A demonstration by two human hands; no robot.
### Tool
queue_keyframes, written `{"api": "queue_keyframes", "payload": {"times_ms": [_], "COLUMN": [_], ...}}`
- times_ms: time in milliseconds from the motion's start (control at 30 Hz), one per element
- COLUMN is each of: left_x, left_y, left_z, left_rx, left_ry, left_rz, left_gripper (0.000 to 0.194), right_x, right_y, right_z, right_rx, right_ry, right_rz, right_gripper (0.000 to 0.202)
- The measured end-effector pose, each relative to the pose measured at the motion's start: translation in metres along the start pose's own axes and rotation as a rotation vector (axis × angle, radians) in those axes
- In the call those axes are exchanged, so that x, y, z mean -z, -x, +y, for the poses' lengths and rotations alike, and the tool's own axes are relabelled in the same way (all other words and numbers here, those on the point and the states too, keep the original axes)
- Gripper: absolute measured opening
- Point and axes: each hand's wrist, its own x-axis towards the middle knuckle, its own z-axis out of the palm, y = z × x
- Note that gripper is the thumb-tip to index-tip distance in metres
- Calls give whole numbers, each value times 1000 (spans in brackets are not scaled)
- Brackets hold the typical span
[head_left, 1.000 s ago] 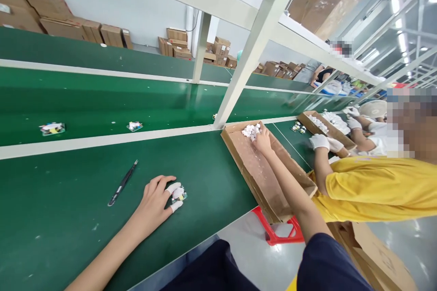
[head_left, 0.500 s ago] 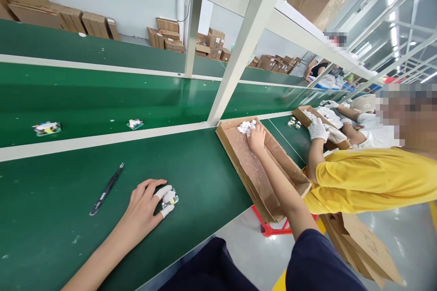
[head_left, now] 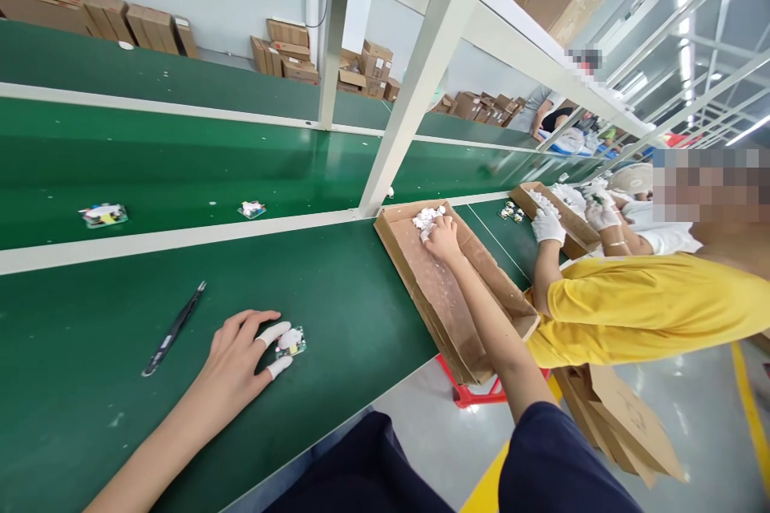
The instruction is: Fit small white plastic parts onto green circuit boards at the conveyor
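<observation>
My left hand (head_left: 241,353) lies low over the green table, with white covers on the thumb and index finger. Between those two tips is a small circuit board (head_left: 294,341) with a white lump and a yellow part on it. Black tweezers (head_left: 174,329) lie to the left of this hand. My right hand (head_left: 442,239) reaches into a shallow cardboard box (head_left: 415,280), its fingers bent into a pile of small white pieces (head_left: 425,218) at the far end. Whatever those fingertips pinch is hidden.
Two circuit boards (head_left: 104,215) (head_left: 251,210) ride on the green belt behind a pale rail. A slanted post (head_left: 415,72) rises beside the box. To the right, a co-worker in a yellow shirt (head_left: 638,309) has gloved hands at another box (head_left: 571,224).
The boards on the belt have moved right. My left fingers have drawn back slightly around the board. My right hand stays at the white pieces, its fingers shifted a little. The view has shifted slightly.
</observation>
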Motion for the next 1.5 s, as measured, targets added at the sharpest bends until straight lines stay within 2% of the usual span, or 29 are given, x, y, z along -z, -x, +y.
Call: {"api": "queue_keyframes", "payload": {"times_ms": [100,200,333,400,467,533,633,700,800,867,967,1033,1167,1267,1400,1500], "left_x": [0,-1,-5,-8,-9,-9,-5,-1,3,3,4,5,4,3,1,0], "left_y": [0,0,1,1,-1,-3,-4,-4,-2,-1,1,2,2,2,2,3], "left_z": [2,2,-1,-1,2,9,23,32,39,41,44,47,50,51,49,49], "left_rx": [-1,-3,-14,-22,-33,-41,-40,-20,19,32,41,37,28,40,41,41], "left_ry": [-4,-24,-25,-5,22,38,36,41,62,79,109,129,161,182,212,239], "left_rz": [-16,-33,-28,-9,13,32,41,36,10,-8,-25,-34,-33,-23,-18,-20], "left_gripper": [35,35,37,36,34,33,36,38,38,36,29,26,28,29,30,29], "right_x": [4,18,63,93,118,129,114,93,64,54,52,58,67,68,69,69], "right_y": [1,-1,5,23,55,95,154,185,216,228,229,220,194,181,176,173], "right_z": [-8,-19,-36,-51,-76,-107,-151,-170,-181,-180,-175,-177,-198,-214,-219,-216], "right_rx": [51,115,192,234,317,511,633,579,442,388,373,397,454,503,530,452], "right_ry": [-8,-28,-81,-114,-171,-353,-431,-415,-406,-427,-481,-567,-780,-811,-799,-884], "right_rz": [-35,-49,-21,6,27,28,-20,-26,-27,3,71,70,18,4,-86,-232], "right_gripper": [33,33,27,25,23,20,20,23,31,34,29,23,18,17,19,20]}}
